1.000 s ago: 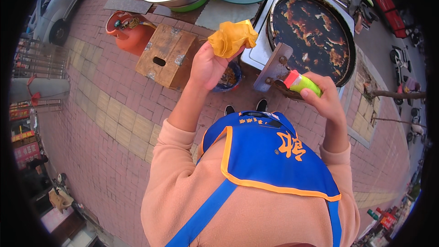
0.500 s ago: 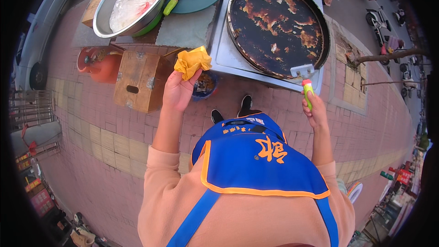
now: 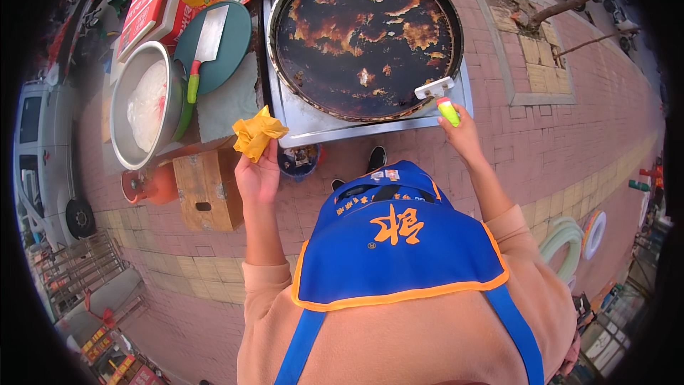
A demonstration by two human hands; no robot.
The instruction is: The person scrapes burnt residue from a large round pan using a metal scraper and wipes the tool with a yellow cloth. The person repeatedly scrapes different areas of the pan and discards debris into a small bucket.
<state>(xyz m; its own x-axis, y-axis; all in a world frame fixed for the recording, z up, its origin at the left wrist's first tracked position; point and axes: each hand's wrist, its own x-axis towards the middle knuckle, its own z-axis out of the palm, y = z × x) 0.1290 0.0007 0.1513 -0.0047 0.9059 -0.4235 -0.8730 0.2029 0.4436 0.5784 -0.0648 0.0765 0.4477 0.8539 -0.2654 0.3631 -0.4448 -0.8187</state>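
My left hand [image 3: 258, 175] holds a crumpled yellow cloth [image 3: 258, 132] up in front of the near left corner of the metal stand [image 3: 299, 121]. My right hand [image 3: 463, 135] grips the green and pink handle of a scraper [image 3: 442, 98], whose flat metal blade rests on the near right rim of the big round black griddle [image 3: 363, 32]. The griddle surface is dark with scattered burnt orange-brown residue. I wear a blue apron with orange trim over peach sleeves.
Left of the griddle stand a green round cutting board with a cleaver [image 3: 206, 43], a large metal bowl [image 3: 142, 107] of white batter, a wooden box [image 3: 208, 189] and an orange gas cylinder [image 3: 146, 185]. A small bucket [image 3: 298, 160] sits under the stand. Brick paving lies around; coiled hoses [image 3: 570, 239] right.
The view has tilted so the griddle sits higher and closer. My right hand has brought the scraper blade onto the griddle's near rim; my left hand with the cloth stays raised by the stand.
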